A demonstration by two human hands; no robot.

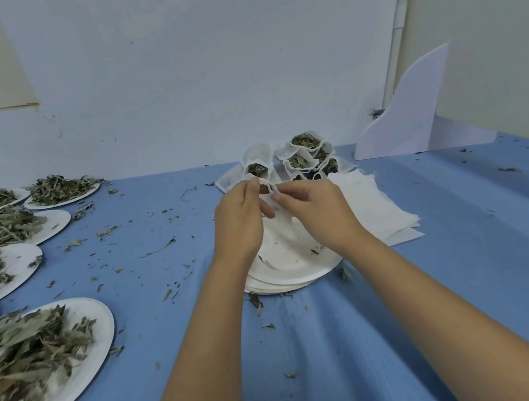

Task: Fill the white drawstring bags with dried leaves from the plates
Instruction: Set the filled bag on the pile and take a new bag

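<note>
One white bag (284,221), pinched at its mouth between thumb and fingertips of left hand (242,218) and right hand (320,211), just above the stack of plates (295,269). Looks feather-light, limp, likely to fold shut; best gripped at the hem on opposite sides, with light fingertip pressure, then pulled apart

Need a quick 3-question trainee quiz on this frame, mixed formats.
1. True or false: the left hand and right hand both pinch the white bag.
2. Multiple choice: the plates of dried leaves lie A) on the person's left, B) on the person's right, C) behind the filled bags.
3. Fill in: the pile of flat empty bags lies to the ___ of the stack of empty plates.
Key: 1 true; 2 A; 3 right.
</note>
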